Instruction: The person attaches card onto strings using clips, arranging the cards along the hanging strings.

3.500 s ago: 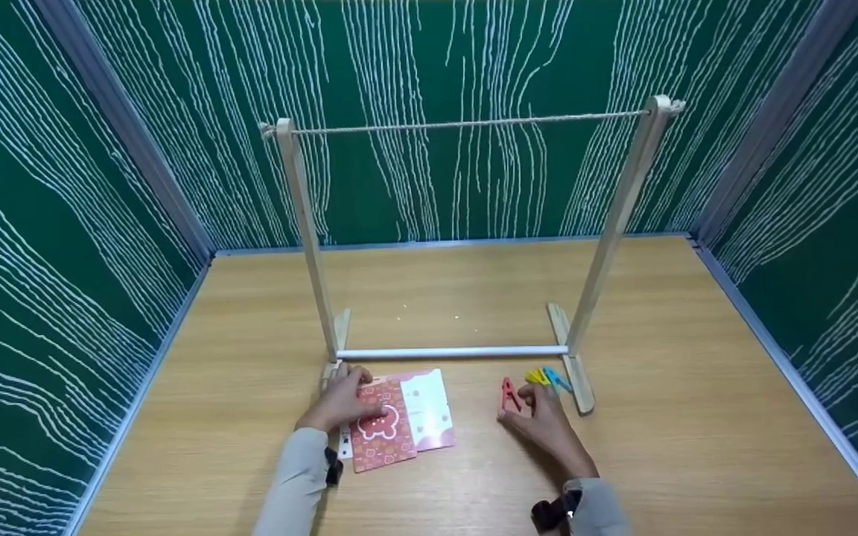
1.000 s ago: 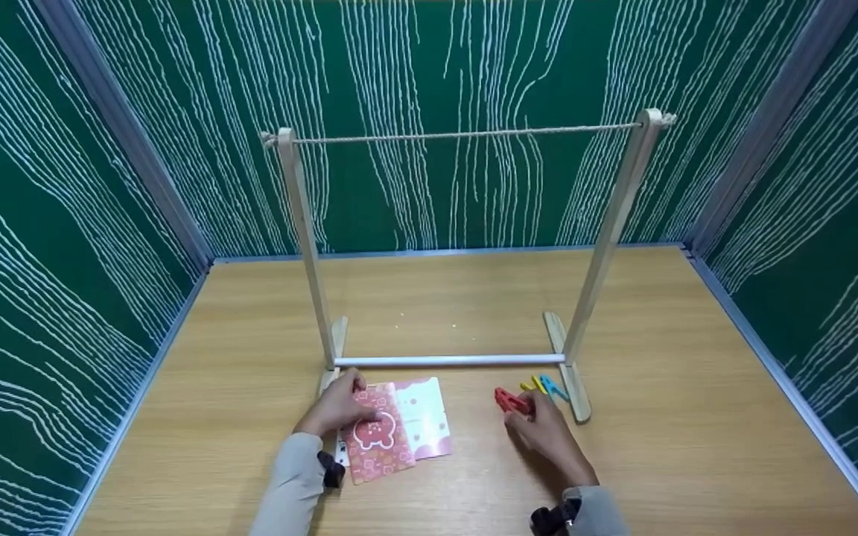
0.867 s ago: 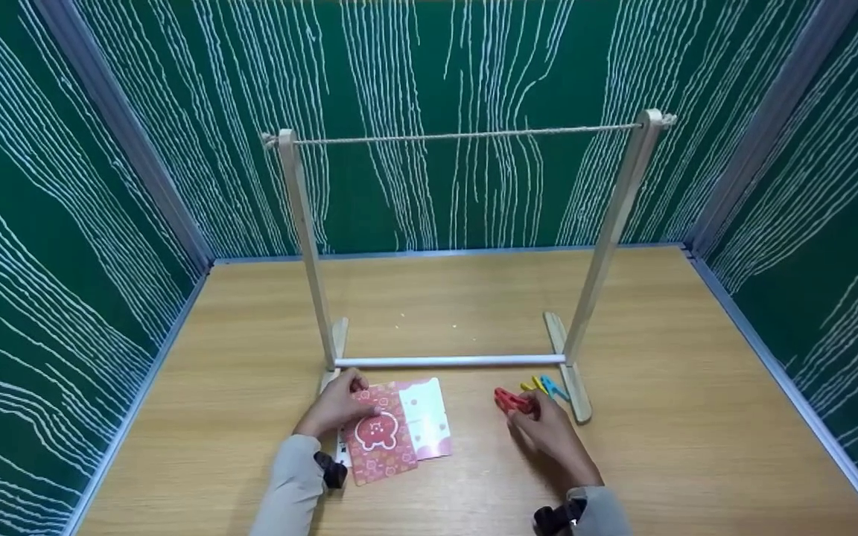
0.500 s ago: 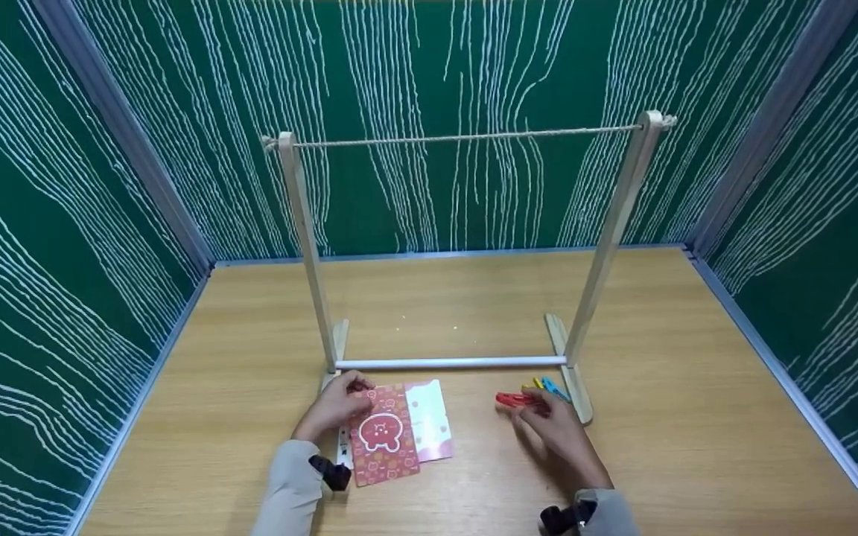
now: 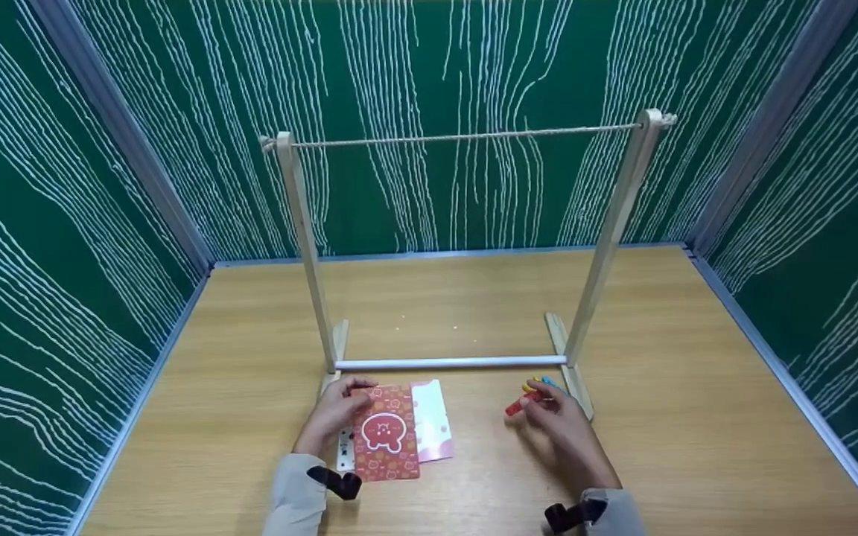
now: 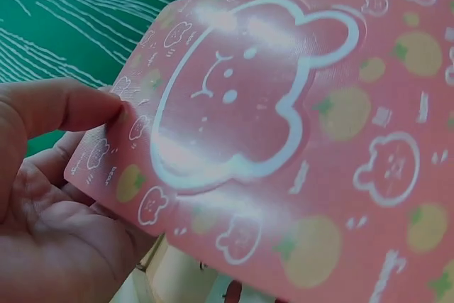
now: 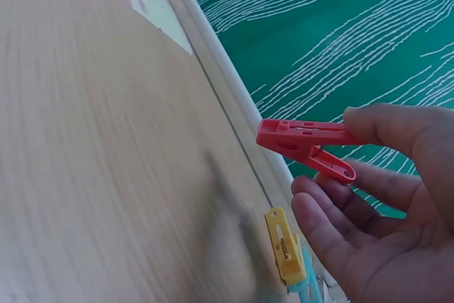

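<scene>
My left hand [image 5: 334, 417] pinches a red card with a bear face [image 5: 384, 434] by its upper left corner. In the left wrist view the card [image 6: 284, 118] is lifted and tilted, thumb on its printed side. My right hand [image 5: 567, 432] holds a red clothespin [image 5: 522, 403] by its handle ends between thumb and fingers; in the right wrist view this clothespin [image 7: 305, 143] is off the table. A yellow clothespin [image 7: 286, 246] and a blue clothespin [image 7: 306, 282] lie just beyond that hand. A white and pink card [image 5: 433, 424] lies partly under the red card.
A wooden stand rises ahead, with a left post [image 5: 302, 246], a right post [image 5: 611, 246] and a rope [image 5: 466, 137] strung between their tops. A white bar [image 5: 451, 363] joins the posts low down. Another white card [image 5: 345, 450] shows at the red card's left edge.
The right hand has picked up the red clothespin and turned it, moving slightly right. The left hand has gone from resting on the red card to lifting it by its corner.
</scene>
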`<state>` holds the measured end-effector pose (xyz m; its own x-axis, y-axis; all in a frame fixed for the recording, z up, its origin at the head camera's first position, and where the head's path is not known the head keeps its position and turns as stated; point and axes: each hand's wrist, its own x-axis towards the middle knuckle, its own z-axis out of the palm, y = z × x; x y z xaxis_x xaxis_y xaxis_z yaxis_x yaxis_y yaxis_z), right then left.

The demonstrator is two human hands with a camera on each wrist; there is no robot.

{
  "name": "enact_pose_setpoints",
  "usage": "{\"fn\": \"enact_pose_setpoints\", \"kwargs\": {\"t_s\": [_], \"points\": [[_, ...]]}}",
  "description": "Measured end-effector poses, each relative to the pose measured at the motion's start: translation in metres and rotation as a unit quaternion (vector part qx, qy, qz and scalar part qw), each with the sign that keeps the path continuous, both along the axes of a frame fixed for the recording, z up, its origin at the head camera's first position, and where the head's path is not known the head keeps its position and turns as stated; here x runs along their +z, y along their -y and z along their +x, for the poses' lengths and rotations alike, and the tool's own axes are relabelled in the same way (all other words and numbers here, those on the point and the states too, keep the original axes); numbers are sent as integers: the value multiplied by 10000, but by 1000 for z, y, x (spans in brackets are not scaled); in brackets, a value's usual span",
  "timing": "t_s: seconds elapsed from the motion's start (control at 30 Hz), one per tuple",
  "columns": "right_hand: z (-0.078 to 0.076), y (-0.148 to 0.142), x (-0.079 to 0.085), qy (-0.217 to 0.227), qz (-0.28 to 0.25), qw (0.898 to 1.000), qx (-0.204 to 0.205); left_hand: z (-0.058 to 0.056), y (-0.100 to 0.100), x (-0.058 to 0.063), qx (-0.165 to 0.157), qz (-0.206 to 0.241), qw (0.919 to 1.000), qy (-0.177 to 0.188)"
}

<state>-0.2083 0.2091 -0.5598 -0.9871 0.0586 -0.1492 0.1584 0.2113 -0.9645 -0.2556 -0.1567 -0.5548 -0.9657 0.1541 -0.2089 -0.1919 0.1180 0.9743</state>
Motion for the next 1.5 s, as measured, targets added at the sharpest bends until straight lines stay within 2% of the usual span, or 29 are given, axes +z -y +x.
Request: {"fn": "enact_pose_setpoints", "kwargs": {"t_s": [0.17,0.27,0.4,0.53,0.7,0.8,0.93,1.03,1.3,1.5], "points": [[-3,1,3,215,-635,9974,-272,1,-5,2,110,548,9982,224],[-4,0,5,271,-1047,9933,-398,0,-9,2,157,876,9959,185],[-4,-3,10,313,-1319,9900,-402,-1,-13,3,277,1193,9924,85],[-5,-6,15,291,-1113,9926,-387,-1,-18,7,454,1395,9892,33],[-6,-11,20,-9,-658,9972,-358,-3,-27,11,681,2107,9752,-37],[-7,-12,25,15,-563,9977,-377,-5,-32,14,754,2410,9676,-44],[-8,-13,31,155,-329,9985,-400,-6,-38,20,738,2449,9667,-77],[-8,-15,34,135,-136,9991,-388,-7,-44,24,743,2326,9696,-124],[-9,-18,45,131,-63,9992,-381,-12,-60,35,723,2357,9690,-174],[-13,-21,53,124,-67,9991,-393,-16,-74,49,722,2318,9700,-150]]}}
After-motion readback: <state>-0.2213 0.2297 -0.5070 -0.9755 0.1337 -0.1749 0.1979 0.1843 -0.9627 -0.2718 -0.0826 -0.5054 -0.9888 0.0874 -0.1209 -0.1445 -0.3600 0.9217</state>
